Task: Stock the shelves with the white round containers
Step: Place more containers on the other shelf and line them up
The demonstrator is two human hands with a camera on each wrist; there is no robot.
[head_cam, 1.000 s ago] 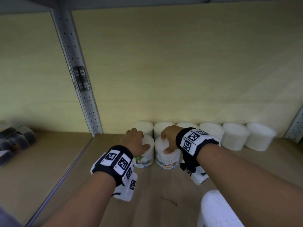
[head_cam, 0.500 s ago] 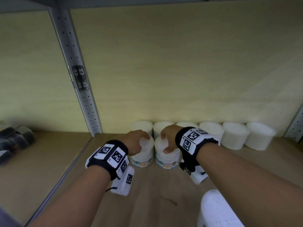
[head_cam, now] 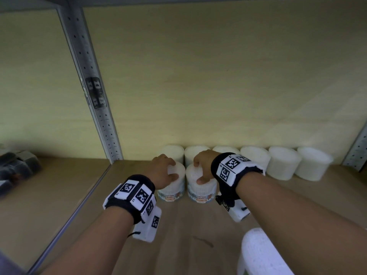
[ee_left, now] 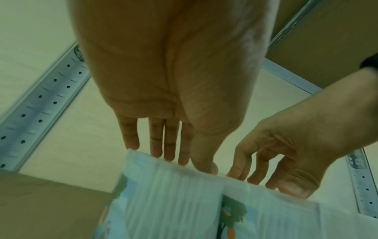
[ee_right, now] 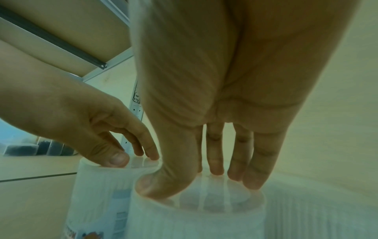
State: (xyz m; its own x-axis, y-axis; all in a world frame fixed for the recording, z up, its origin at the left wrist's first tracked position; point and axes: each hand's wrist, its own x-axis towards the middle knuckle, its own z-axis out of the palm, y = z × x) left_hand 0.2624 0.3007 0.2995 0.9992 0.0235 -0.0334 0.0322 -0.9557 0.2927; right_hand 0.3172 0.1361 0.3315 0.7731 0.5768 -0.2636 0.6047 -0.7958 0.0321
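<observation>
Fingertips (ee_right: 216,168) of right hand (head_cam: 204,167) curled over right tub (head_cam: 201,188), gripping its lid; left hand (head_cam: 163,171) likewise clasping left tub (head_cam: 172,187) just beside, touching. Behind fingers, row of tubs (head_cam: 282,165) against back wall; beneath, wooden shelf (head_cam: 178,231).

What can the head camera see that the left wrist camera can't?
Only the head view shows the back row of white containers against the wall and the extra one near the person. Only the left wrist view shows the left hand's palm from underneath. Both show the two labelled front containers side by side, with the right hand on one.
</observation>
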